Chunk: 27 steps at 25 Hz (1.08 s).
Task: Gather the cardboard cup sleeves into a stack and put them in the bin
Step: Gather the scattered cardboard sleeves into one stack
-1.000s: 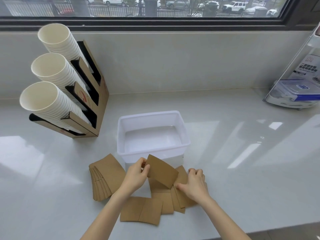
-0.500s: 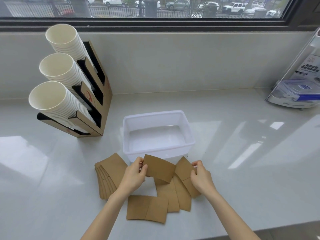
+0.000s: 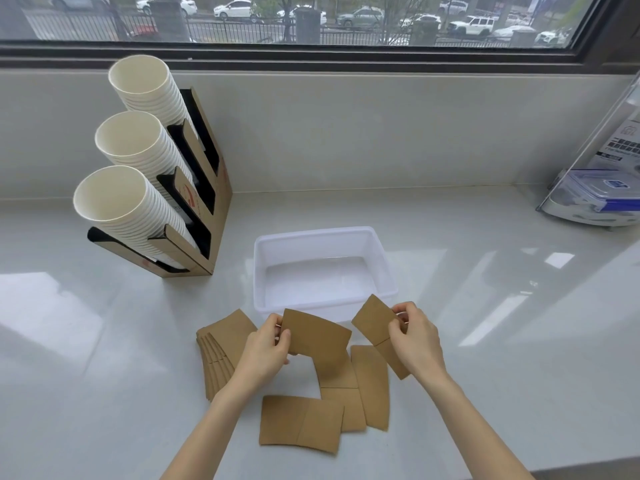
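My left hand (image 3: 265, 353) pinches one brown cardboard cup sleeve (image 3: 317, 336) by its left edge, lifted above the counter. My right hand (image 3: 417, 341) grips a second sleeve (image 3: 374, 320) by its right side, raised just in front of the white plastic bin (image 3: 323, 237), which holds nothing. A fanned stack of sleeves (image 3: 221, 348) lies left of my left hand. Several loose sleeves rest flat below my hands, the nearest one (image 3: 301, 424) closest to me.
A cardboard dispenser (image 3: 204, 209) with three rows of white paper cups (image 3: 117, 209) stands at the back left. A clear lidded container (image 3: 602, 199) on a stand sits at the far right. The wall and window ledge run behind the bin. The counter edge lies near me.
My right hand has picked a sleeve off the pile and lifted it up and to the right. My left hand kept hold of its sleeve, tilting it flatter.
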Available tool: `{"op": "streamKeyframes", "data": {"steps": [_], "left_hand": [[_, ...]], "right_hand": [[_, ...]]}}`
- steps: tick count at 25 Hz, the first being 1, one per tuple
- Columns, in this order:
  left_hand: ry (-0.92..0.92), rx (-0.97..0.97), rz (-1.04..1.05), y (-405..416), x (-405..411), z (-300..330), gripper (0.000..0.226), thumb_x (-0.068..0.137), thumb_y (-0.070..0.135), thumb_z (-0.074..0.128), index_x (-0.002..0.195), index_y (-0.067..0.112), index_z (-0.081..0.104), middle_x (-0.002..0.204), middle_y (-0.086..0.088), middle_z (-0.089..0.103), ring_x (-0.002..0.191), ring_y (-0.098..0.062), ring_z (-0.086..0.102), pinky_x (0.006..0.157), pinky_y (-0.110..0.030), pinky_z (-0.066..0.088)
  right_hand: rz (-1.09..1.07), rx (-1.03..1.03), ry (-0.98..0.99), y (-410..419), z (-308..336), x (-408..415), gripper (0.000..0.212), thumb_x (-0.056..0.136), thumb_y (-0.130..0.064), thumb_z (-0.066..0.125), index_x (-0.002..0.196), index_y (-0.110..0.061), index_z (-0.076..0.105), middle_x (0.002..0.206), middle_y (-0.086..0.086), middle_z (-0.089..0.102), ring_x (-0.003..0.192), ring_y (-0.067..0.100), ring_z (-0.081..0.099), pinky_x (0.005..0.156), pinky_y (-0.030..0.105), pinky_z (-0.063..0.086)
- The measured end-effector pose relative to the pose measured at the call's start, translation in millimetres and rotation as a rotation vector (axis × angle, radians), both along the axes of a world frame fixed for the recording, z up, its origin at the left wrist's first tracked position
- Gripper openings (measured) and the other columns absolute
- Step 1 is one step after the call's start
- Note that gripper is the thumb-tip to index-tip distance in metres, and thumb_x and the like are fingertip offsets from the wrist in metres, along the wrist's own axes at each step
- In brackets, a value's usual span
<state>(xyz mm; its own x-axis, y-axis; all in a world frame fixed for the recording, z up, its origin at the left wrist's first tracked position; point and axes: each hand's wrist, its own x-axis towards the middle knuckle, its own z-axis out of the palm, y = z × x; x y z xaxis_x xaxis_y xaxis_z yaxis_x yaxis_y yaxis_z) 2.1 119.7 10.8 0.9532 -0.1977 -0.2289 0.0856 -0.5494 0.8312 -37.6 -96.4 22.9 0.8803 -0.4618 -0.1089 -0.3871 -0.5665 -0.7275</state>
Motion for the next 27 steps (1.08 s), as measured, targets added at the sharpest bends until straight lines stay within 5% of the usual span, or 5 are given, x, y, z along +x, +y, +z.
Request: {"op": "streamKeyframes", "data": {"steps": [6,11,16,24,27], "left_hand": [[0.011,-0.008,-0.001,2.7,-0.3,-0.2,0.017,0.094,0.013,0.036,0.101,0.004,0.048,0.088,-0.007,0.063,0.077,-0.024,0.064,0.048,-0.011,0.048],[0.040,-0.081,-0.004,2.3,-5.8,5.4,0.015,0.094,0.011,0.034,0.100,0.007,0.047,0.084,0.002,0.061,0.070,-0.004,0.060,0.048,-0.007,0.047],[0.074,-0.161,0.017,9.0,-12.8,0.0,0.009,0.092,0.017,0.044,0.099,0.012,0.048,0.095,-0.005,0.065,0.082,-0.011,0.063,0.059,-0.013,0.054],[0.007,-0.148,0.026,12.9,-16.9,2.8,0.007,0.090,0.012,0.046,0.096,0.016,0.047,0.093,-0.003,0.063,0.074,-0.011,0.062,0.054,-0.011,0.051],[0.023,-0.169,0.085,20.8,-15.6,4.2,0.006,0.091,0.014,0.046,0.092,0.019,0.048,0.088,-0.001,0.064,0.068,-0.018,0.065,0.058,-0.020,0.053]], "right_hand": [[0.250,0.178,-0.020,24.5,4.9,5.6,0.017,0.087,-0.010,0.047,0.098,-0.017,0.059,0.088,-0.002,0.059,0.080,0.014,0.055,0.064,0.013,0.041],[0.405,0.114,-0.005,52.5,-1.9,11.8,0.023,0.084,-0.012,0.052,0.103,-0.020,0.061,0.100,-0.001,0.059,0.090,0.014,0.055,0.073,0.016,0.043],[0.453,0.054,-0.049,68.5,-1.0,18.6,0.021,0.084,-0.012,0.055,0.103,-0.017,0.060,0.094,-0.003,0.050,0.086,0.010,0.049,0.064,0.005,0.035],[0.401,0.087,-0.066,64.6,-8.1,14.4,0.017,0.089,-0.018,0.050,0.103,-0.017,0.060,0.096,-0.002,0.050,0.086,0.011,0.052,0.068,0.008,0.038],[0.326,0.042,-0.003,52.8,-17.4,11.1,0.020,0.090,-0.018,0.046,0.106,-0.015,0.058,0.105,0.004,0.055,0.091,0.015,0.056,0.078,0.021,0.047]]}}
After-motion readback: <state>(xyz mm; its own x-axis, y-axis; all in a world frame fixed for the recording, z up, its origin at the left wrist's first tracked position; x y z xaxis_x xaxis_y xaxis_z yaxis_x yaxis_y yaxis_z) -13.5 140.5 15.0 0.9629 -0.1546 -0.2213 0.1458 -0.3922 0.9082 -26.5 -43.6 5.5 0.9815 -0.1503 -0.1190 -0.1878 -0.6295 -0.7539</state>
